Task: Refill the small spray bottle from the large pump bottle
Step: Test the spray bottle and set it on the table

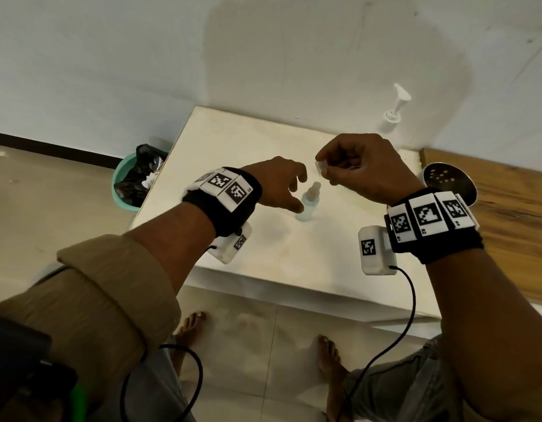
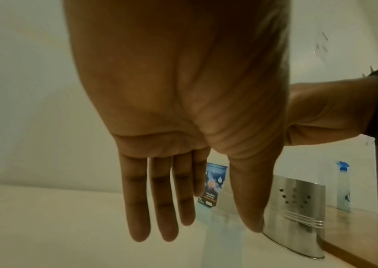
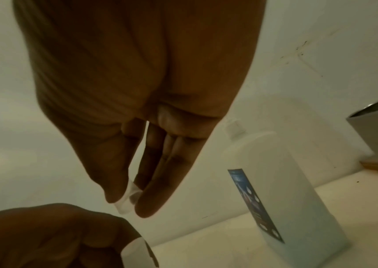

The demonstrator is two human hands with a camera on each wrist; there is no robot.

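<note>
The large pump bottle [image 3: 286, 203] is white, with a narrow blue label; in the left wrist view the letters "ARANT" and "99.9%" can be read on it, the rest too blurred. It stands on the white table [image 1: 263, 254] at 1 o'clock from the small spray bottle [image 1: 308, 202], which is clear, pale blue, upright and uncapped at table centre. The right hand [image 1: 364, 166] pinches a clear cap [image 3: 128, 199] between thumb and fingers at 1 o'clock above it. The left hand [image 1: 279, 184], fingers relaxed and spread, sits at 9 o'clock, thumb touching the bottle

Perforated steel cup [image 1: 449, 181]; green bin [image 1: 126, 181], probably trash.
</note>
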